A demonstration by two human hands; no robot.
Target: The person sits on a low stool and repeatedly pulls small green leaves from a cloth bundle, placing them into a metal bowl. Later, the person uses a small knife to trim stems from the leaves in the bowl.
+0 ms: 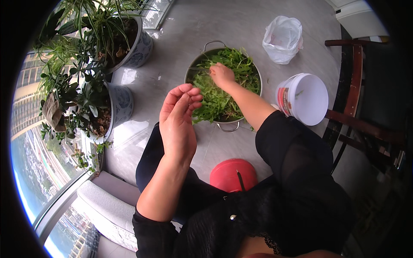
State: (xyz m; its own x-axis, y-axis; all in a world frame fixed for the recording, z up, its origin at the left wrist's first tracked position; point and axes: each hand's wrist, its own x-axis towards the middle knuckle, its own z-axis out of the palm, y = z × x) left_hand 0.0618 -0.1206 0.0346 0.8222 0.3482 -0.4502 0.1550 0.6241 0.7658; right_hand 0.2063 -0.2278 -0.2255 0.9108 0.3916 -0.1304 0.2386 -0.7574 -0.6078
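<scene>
A wide metal pan (pixel 260 84) with two loop handles stands on the floor, heaped with leafy greens (pixel 209 100). Over the greens, my right hand (pixel 222 75) has its fingers curled around a thin grey blade-like tool (pixel 198 69), probably a knife; its grip is hidden. My left hand (pixel 180 119) is raised in front of the pan's near left side, nearer to the camera. Its fingers are bent and the thumb lies against the index finger; no held thing shows, but the fingertips partly hide what may be between them.
Right of the pan are a white plastic bucket (pixel 311 100) with a green scrap inside and a bag-lined container (pixel 284 42). A red stool (pixel 226 174), with a dark slender object on it, is between my legs. Potted plants (pixel 124 100) line the left; a wooden chair (pixel 353 80) stands right.
</scene>
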